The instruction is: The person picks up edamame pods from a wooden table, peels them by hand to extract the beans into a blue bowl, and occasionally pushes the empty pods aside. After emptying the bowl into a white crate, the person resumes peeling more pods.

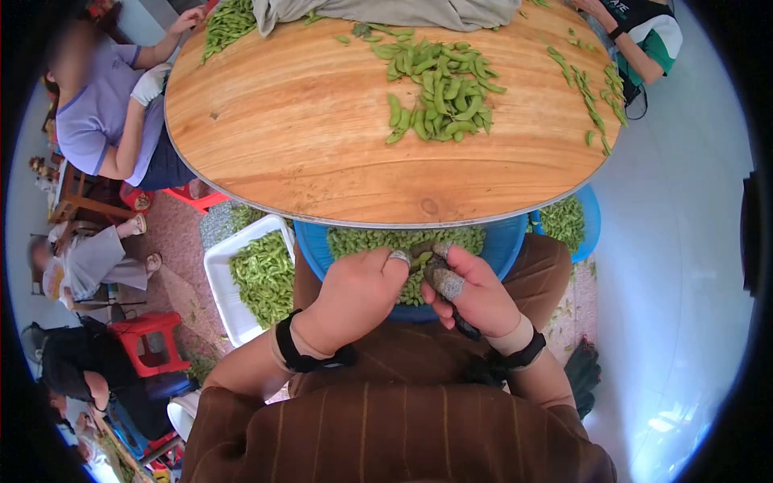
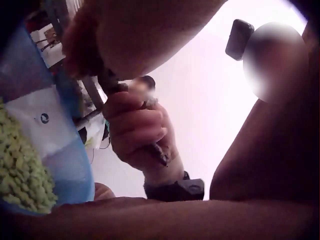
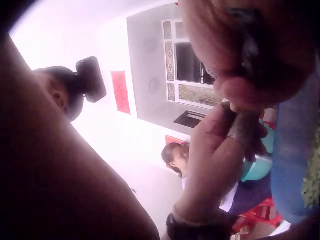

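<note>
By the table (image 1: 306, 137), above a basin (image 1: 509, 241) of pods (image 1: 362, 240), left hand (image 1: 354, 296) seemingly pinches a pod (image 1: 423, 259); right hand (image 1: 477, 296) grips a tool (image 1: 466, 327).

Pod pile (image 1: 439, 92) on table (image 1: 306, 137); basin (image 1: 507, 241) under table's near edge (pods inside); tray (image 1: 219, 282) left of basin.

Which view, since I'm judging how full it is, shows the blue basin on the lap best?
The head view: the blue basin sits partly under the table, filled with green pods. The left wrist view shows only a slice of its wall and pods; the right wrist view just a blurred blue edge.
</note>
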A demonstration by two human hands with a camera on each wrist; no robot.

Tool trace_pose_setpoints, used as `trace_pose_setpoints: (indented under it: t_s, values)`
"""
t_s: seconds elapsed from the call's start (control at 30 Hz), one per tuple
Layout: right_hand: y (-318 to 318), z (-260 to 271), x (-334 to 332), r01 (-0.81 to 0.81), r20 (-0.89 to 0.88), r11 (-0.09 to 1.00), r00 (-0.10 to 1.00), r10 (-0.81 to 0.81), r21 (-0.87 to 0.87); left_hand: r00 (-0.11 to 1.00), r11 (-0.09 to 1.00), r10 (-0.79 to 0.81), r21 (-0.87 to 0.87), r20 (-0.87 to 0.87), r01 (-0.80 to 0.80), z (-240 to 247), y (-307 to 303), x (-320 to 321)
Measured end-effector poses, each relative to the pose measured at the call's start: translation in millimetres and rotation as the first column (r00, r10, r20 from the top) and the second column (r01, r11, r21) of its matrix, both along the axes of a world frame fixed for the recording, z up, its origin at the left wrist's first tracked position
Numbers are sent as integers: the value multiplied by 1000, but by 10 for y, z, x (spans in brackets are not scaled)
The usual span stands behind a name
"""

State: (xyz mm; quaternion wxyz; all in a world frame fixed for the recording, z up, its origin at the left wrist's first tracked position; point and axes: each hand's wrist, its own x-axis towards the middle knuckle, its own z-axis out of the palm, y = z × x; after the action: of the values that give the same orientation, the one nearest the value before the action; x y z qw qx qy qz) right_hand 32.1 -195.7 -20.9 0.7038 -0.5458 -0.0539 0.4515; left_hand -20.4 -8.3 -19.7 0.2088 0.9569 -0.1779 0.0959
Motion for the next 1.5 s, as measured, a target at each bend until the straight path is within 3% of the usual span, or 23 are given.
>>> trace_pose_setpoints:
  t_s: [0.13, 0.17, 0.2, 0.3, 0.33, 0.4, 0.43, 0.47, 0.53, 0.6, 0.67, 0.73, 0.77, 0.83, 0.9, 0.93, 0.97, 1.03, 1.1, 1.17, 1.3, 1.37, 1.5]
  values:
    - [-28, -21, -2, 10, 37, 1000, 999, -11, 30, 1000, 990, -3, -144, 19, 6, -10, 33, 51]
    - [-51, -26, -4, -4, 14, 998, 1000, 3, 63, 845, 735, -105, -614, -524, -289, 73, 86, 64]
    - [-67, -33, -7, -4, 13, 998, 1000, 3, 63, 466, 297, -472, -633, -748, -715, 127, 114, 72]
    - [-78, -45, -15, -39, 41, 996, 999, 36, 85, 545, 419, -389, -669, -743, -614, 47, 119, 27]
    - [-67, -48, -14, -7, 138, 1000, 990, 11, -28, 543, 420, -389, -668, -744, -614, 46, 113, 28]
    - [-49, -113, 3, 35, 236, 990, 972, -1, -138, 647, 669, -233, -603, -726, -436, 46, 89, 34]
    - [-34, -236, 22, 112, 544, 985, 839, -23, -132, 646, 668, -233, -602, -727, -436, 21, 83, 25]
    - [-24, -321, 39, 184, 791, 978, 611, -32, -102, 726, 732, -221, -602, -652, -318, -24, 76, 13]
    - [-29, -370, 78, 218, 815, 946, 576, 72, -238, 795, 788, -218, -583, -566, -199, -44, 65, 7]
    - [-25, -386, 92, 257, 822, 895, 540, 180, -365, 734, 795, -135, -515, -666, -321, -30, 63, 15]
    - [5, -403, 95, 381, 853, 787, 401, 333, -486, 731, 803, -103, -490, -675, -339, -57, 106, 12]
    - [17, -300, 61, 362, 892, 834, 339, 298, -416, 726, 811, -71, -464, -684, -357, -112, 129, 2]
    - [18, -264, 48, 345, 926, 873, 275, 257, -344, 794, 873, -35, -406, -607, -271, -150, 126, 2]
    - [9, -273, 34, 252, 899, 894, 341, 276, -371, 856, 924, -14, -333, -517, -186, -169, 114, 5]
    - [-4, -206, 91, 166, 872, 909, 389, 297, -383, 776, 829, -202, -526, -598, -189, -155, 114, 43]
    - [-30, -104, 136, 39, 677, 903, 675, 292, -428, 782, 830, -200, -526, -590, -185, -137, 117, 52]
    - [-50, -48, 180, -97, 394, 901, 876, 279, -423, 731, 784, -296, -594, -615, -182, -107, 126, 48]
    - [-95, -144, 202, -121, 410, 898, 858, 309, -423, 624, 730, -432, -659, -651, -183, -28, 159, 54]
    - [-87, -260, 191, -141, 428, 897, 840, 332, -419, 642, 749, -412, -641, -646, -164, -59, 160, 37]
    - [-49, -340, 169, -53, 710, 957, 658, 249, -286, 670, 774, -382, -617, -636, -145, -65, 164, 13]
    - [-7, -290, 214, -87, 669, 962, 702, 243, -258, 675, 780, -355, -603, -647, -168, -36, 160, 18]
    - [-29, -336, 235, -68, 726, 940, 617, 304, -335, 688, 832, -338, -546, -643, -101, -50, 166, 43]
    - [-94, -324, 264, -75, 693, 963, 680, 240, -259, 658, 781, -390, -610, -644, -134, -84, 112, 89]
